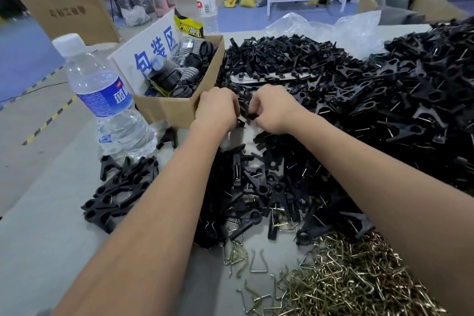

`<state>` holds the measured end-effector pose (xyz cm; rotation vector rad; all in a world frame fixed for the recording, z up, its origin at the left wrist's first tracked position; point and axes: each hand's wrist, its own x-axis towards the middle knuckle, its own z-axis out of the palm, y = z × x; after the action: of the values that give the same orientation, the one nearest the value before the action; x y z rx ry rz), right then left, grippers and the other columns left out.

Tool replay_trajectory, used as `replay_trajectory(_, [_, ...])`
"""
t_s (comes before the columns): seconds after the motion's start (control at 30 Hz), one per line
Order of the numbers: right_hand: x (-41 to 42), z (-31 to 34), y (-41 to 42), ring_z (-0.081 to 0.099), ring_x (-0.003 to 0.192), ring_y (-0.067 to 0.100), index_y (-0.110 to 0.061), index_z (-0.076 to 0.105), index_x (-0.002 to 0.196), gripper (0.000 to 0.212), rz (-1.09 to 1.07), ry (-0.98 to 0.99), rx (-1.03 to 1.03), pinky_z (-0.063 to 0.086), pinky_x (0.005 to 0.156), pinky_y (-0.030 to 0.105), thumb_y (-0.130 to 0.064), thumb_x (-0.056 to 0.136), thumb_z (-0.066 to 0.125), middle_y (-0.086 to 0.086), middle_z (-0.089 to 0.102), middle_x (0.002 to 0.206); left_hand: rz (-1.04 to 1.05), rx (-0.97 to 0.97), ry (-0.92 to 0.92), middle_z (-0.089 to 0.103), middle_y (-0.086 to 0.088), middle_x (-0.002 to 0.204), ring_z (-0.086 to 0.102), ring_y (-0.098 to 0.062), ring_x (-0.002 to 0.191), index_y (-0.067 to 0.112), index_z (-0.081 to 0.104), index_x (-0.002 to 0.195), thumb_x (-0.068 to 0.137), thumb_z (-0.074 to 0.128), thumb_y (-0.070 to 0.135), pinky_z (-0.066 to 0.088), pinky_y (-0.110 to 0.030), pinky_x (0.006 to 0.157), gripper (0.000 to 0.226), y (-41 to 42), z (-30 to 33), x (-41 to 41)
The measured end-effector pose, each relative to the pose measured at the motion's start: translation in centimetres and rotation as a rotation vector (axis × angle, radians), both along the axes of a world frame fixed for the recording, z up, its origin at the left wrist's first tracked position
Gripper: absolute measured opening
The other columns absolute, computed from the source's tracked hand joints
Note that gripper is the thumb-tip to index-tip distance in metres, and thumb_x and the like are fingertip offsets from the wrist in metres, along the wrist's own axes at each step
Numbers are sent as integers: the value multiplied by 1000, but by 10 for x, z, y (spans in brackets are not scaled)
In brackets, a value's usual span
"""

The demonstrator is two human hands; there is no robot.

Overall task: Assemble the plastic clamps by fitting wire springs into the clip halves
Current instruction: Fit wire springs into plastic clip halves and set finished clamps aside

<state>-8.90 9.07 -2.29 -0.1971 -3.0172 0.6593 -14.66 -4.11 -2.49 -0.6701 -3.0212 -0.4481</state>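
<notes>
Grey bench (46,251) carries a wide heap of black clip halves (384,100), then brass wire springs (354,282) nearest the person. Left hand (216,109) and right hand (275,108), close together, each grip curled round a black clip piece (250,115) between them.

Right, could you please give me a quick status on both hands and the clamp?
Left hand and right hand both curled on black clip parts above the pile. Fit hidden by fingers. Springs near right. Box touching left hand.
</notes>
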Motion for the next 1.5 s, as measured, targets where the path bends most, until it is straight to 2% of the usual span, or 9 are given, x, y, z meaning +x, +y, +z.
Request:
replay_trajectory(0.07, [1,1,11,69,87,28,-3,77,98,17,-99,47,-192,55,76,32,-13,85,82,11,73,91,24,46,-12,74,-3,107,67,-25,100,31,71,76,81,81,6,53,-32,79,28,1,0,2])
replay_trajectory(0.2, [14,0,23,50,62,13,-6,72,94,5,-185,87,-801,42,48,23,-7,97,69,6,62,78,64,140,-22,70,-1,122,63,-23,114,32,78,111,82,83,9,53,-31,97,38,3,-4,5])
replay_trajectory(0.3, [28,-2,26,47,59,7,-5,73,101,12,-150,69,-1036,38,45,17,-3,101,61,5,61,79,46,603,-214,71,2,119,69,-18,107,25,75,119,87,74,-2,54,-13,78,42,0,2,18])
replay_trajectory(0.4, [45,-2,29,50,61,6,-5,75,105,16,-140,67,-1109,40,48,18,-5,102,60,1,60,79,-27,905,-454,76,-1,106,75,-19,89,21,79,107,86,78,0,60,-27,76,30,-5,3,41])
replay_trajectory(0.5, [67,-2,31,49,59,5,-4,76,104,19,-108,52,-1146,40,49,17,-4,104,57,-2,60,74,-114,745,-277,75,6,91,60,-8,71,26,81,94,79,90,18,54,-31,76,19,-10,-1,55])
replay_trajectory(0.77, [134,-4,33,49,69,10,0,72,113,21,-82,104,-1240,40,54,19,-5,106,53,11,60,95,-301,770,-432,67,13,63,55,-4,58,22,81,88,82,87,9,47,-17,61,15,-9,-5,99])
replay_trajectory(1.03, [171,-18,29,52,66,9,-3,73,108,19,-249,294,-1494,44,51,19,-7,106,54,7,65,87,-401,704,-477,68,1,73,65,-11,66,17,78,103,88,81,8,57,-35,75,18,-1,-4,126])
replay_trajectory(1.3, [182,-45,30,50,65,12,-20,74,113,25,-282,487,-1194,47,56,22,-7,106,54,0,67,81,-274,952,-522,77,-4,77,77,-21,74,10,79,99,93,71,-5,62,-24,69,18,3,-19,141])
replay_trajectory(1.5, [181,-53,27,62,58,16,-19,68,109,12,-253,505,-1024,54,58,25,-11,100,67,7,78,89,-210,1018,-432,79,-5,80,78,-25,79,12,82,93,88,78,1,65,-40,82,13,11,-27,141])
